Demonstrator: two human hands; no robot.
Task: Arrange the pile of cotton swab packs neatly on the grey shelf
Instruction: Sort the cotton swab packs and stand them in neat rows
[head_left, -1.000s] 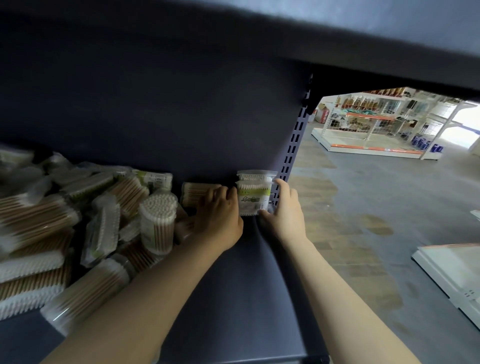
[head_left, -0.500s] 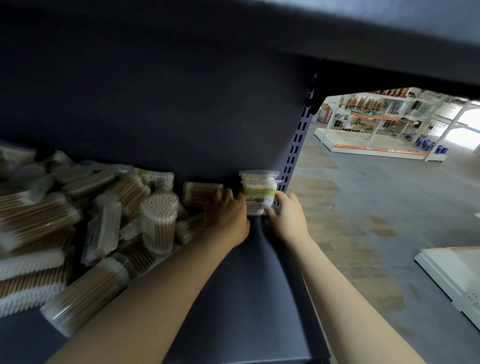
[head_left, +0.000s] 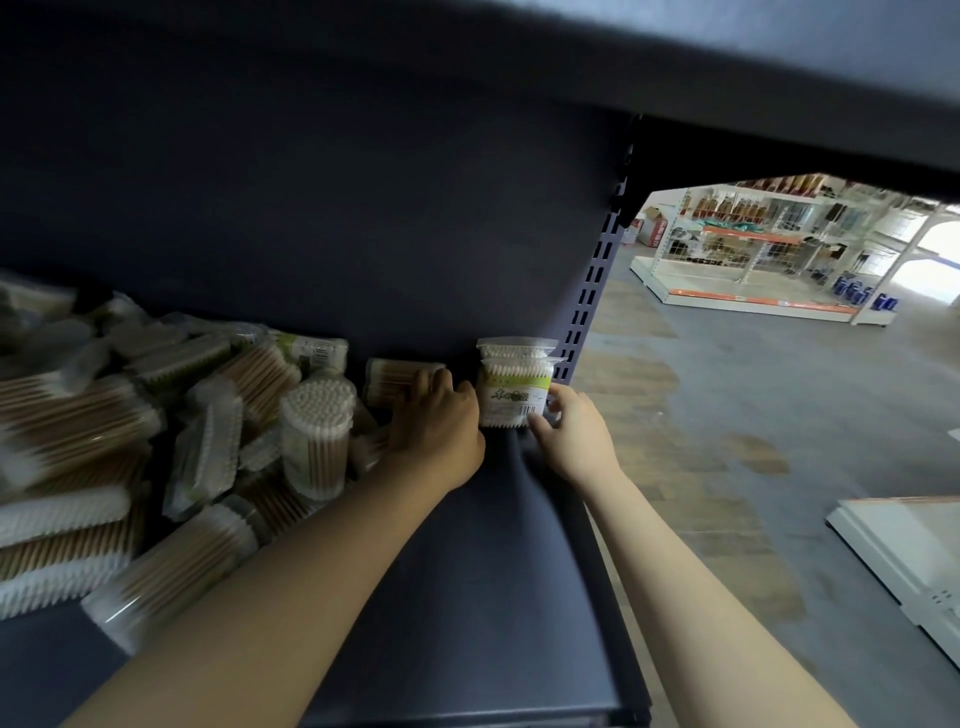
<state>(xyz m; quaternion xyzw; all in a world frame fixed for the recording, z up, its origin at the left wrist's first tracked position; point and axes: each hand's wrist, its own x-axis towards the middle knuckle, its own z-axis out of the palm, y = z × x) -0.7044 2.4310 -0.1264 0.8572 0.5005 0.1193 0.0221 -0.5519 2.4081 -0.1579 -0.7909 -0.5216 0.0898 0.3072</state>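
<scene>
— Grey shelf (head_left: 467, 597) board nearest us, both forearms stretched across it. What's the left hand (head_left: 439, 426) up to?

— Fingers curled over a lying pack (head_left: 395, 379) at the pile's (head_left: 156, 441) edge, likely the next pick.

— And the right hand (head_left: 571, 434)?

— Thumb and fingertips pinch the upright packs (head_left: 514, 387), squaring them (two, I think) into the back corner against the slotted post (head_left: 587, 312).

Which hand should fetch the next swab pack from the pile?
Left. The left hand already rests on a lying pack at the pile's edge, while the right hand is against the upright pack in the shelf's right corner.
</scene>
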